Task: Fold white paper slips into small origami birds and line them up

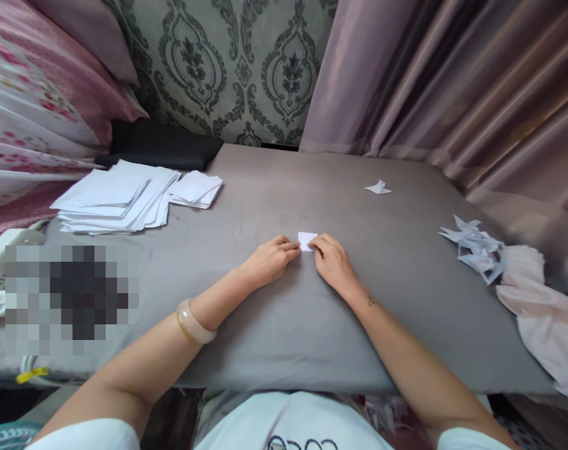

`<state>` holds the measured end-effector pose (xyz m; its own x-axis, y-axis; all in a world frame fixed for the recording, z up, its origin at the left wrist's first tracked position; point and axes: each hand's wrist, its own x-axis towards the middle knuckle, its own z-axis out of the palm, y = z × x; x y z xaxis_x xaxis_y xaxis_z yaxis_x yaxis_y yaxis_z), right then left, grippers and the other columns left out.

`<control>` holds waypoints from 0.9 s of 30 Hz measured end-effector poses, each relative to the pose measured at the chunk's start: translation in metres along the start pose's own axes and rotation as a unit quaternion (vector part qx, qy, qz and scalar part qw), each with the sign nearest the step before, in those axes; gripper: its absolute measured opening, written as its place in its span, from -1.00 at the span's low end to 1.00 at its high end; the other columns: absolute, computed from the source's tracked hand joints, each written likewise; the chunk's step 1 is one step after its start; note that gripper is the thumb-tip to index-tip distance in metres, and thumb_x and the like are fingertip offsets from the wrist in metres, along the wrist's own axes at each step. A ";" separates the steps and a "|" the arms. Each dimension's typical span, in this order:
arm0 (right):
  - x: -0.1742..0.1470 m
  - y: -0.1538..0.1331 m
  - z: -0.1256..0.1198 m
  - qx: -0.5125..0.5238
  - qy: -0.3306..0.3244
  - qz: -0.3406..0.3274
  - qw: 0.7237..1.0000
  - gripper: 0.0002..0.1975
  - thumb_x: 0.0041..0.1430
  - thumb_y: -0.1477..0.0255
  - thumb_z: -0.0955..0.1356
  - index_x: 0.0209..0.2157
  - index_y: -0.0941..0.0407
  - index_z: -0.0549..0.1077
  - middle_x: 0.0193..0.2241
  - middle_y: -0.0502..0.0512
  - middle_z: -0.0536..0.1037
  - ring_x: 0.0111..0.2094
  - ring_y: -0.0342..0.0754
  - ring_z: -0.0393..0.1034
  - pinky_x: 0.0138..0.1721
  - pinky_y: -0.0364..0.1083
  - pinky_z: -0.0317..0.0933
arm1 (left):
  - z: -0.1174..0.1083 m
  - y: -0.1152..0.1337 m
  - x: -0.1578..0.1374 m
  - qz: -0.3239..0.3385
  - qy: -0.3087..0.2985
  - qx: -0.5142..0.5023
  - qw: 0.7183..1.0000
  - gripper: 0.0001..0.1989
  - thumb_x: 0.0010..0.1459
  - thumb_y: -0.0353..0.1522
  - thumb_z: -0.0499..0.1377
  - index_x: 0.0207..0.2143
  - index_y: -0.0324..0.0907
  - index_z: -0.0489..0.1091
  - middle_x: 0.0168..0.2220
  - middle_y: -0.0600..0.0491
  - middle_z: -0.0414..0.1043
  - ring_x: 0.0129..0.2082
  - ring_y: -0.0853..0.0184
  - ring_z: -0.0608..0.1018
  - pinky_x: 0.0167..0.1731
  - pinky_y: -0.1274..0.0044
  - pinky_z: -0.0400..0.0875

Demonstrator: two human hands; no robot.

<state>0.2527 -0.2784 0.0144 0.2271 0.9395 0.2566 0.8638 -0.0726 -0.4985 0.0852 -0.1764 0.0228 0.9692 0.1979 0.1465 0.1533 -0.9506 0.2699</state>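
A small white piece of folded paper [307,241] lies at the middle of the grey-covered table, between my two hands. My left hand [275,259] has its fingers pressed together, with the tips on the paper's lower left edge. At the right edge, my right hand [329,259] has its fingers bent and closed on the paper. The undersides of the fingertips are hidden. Farther back on the right stands a folded paper crane [378,187]. Several more paper cranes [478,247] lie heaped near the right edge.
Stacks of larger white sheets [119,197] and smaller square sheets [197,189] lie at the back left. Behind them is a black folded cloth [164,144]. A white power strip [12,250] sits at the left edge, beside a blurred patch. Pale cloth [537,300] hangs over the right edge.
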 end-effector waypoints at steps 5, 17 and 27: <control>0.004 -0.005 0.006 0.062 0.041 0.115 0.991 -0.88 0.01 0.50 0.30 -0.37 0.09 0.45 -0.32 0.06 0.49 -0.32 -0.08 0.40 -0.23 -0.09 0.27 | 0.000 0.000 0.000 0.002 0.006 -0.001 1.000 -0.61 0.18 -0.59 -0.08 -0.02 -0.30 0.39 0.07 -0.12 0.40 0.00 0.22 0.40 0.03 0.39 0.33; 0.017 -0.006 0.015 0.067 0.022 0.220 0.973 -0.74 -0.12 0.32 0.39 -0.34 0.07 0.35 -0.29 0.07 0.46 -0.25 -0.03 0.38 -0.21 -0.04 0.24 | -0.005 0.001 0.000 0.002 0.000 -0.037 0.999 -0.58 0.16 -0.60 -0.09 -0.01 -0.24 0.38 0.03 -0.09 0.42 -0.02 0.24 0.41 0.04 0.38 0.33; 0.029 -0.002 0.005 0.121 -0.036 0.271 0.954 -0.76 -0.23 0.44 0.40 -0.41 0.06 0.35 -0.44 0.01 0.44 -0.41 -0.07 0.36 -0.36 -0.08 0.23 | -0.005 0.000 0.001 -0.010 -0.015 -0.011 1.000 -0.62 0.18 -0.58 -0.08 -0.04 -0.24 0.39 0.06 -0.05 0.41 -0.03 0.22 0.39 0.00 0.42 0.31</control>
<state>0.2555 -0.2491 0.0183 0.5727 0.8066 -0.1467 0.4972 -0.4840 -0.7201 0.0851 -0.1750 0.0275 0.9714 0.2087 0.1133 0.1680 -0.9413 0.2929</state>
